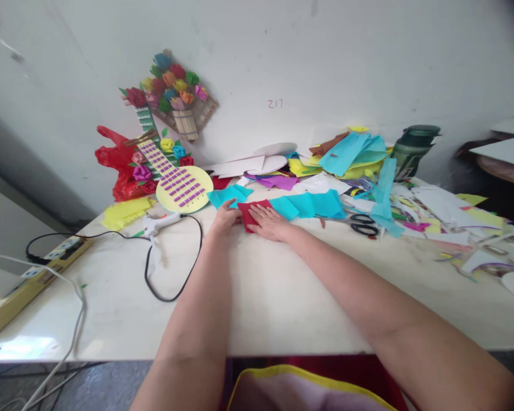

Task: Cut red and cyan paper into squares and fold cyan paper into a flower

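Stretching forward from the near edge, above clothing with a yellow trim (278, 372), a person's bare left forearm (201, 297) and right forearm (360, 285) cross a pale counter (282, 297). At the near left, a yellowish power strip (47, 269) lies slantwise along the counter's side, with plugs and cords in it. Further in, a white glue gun (165, 221) stands left of the arms, its black cord (173, 299) looping across the surface. Around the middle of the counter, a square of red paper (247, 220) lies under the right hand (269, 221), which rests on it with its fingers extended and slightly spread. The left hand (227, 216) is at the red paper's left edge, fingers bent; whether they pinch it, I cannot tell. Creased bright blue paper (314, 204) shows on both sides of the red paper. To the right are dark-handled scissors (364, 228) and a broad scatter of paper scraps (437, 211). Beyond the left hand, a yellow paper guitar (184, 187) with purple stripes leans beside a red plastic bag (115, 157). Toward the back lie white cutouts (240, 165), a heap of blue and yellow sheets (353, 154), and a dark green bottle (413, 149). On the white wall (282, 51), a bouquet of colourful paper flowers (173, 85) hangs left of the handwritten number 217 (275, 104).
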A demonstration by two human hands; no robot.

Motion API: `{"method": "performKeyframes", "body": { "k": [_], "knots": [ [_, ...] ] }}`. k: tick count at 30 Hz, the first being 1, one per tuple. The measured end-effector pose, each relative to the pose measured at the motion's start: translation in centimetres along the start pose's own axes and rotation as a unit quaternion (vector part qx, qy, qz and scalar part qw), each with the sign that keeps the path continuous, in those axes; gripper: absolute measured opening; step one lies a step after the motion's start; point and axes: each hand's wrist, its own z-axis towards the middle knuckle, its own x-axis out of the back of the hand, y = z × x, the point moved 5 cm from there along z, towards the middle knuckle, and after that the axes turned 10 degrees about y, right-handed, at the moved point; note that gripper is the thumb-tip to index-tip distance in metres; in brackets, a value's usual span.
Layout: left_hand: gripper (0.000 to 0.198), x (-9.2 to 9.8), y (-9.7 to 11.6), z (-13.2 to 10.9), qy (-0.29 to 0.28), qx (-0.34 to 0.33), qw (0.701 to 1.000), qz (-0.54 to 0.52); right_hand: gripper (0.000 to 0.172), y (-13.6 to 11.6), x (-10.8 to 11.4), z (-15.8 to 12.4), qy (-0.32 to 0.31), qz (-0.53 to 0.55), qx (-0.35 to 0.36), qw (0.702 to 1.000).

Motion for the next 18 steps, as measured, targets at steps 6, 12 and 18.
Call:
{"method": "performKeyframes", "body": {
  "k": [6,12,18],
  "knots": [
    [0.066,0.28,-0.04,0.24,0.053,-0.013,0.998,0.041,0.073,-0.04,0.01,-0.02,0.000,-0.008,0.005,1.000],
    [0.063,0.28,0.03,0.23,0.076,-0.021,0.994,0.081,0.072,-0.07,-0.01,-0.06,0.005,-0.009,0.003,1.000],
    [0.059,0.58,-0.07,0.56,0.079,-0.033,0.991,0.100,0.068,-0.73,0.68,-0.30,0.060,-0.024,0.042,0.997]
  ]
}}
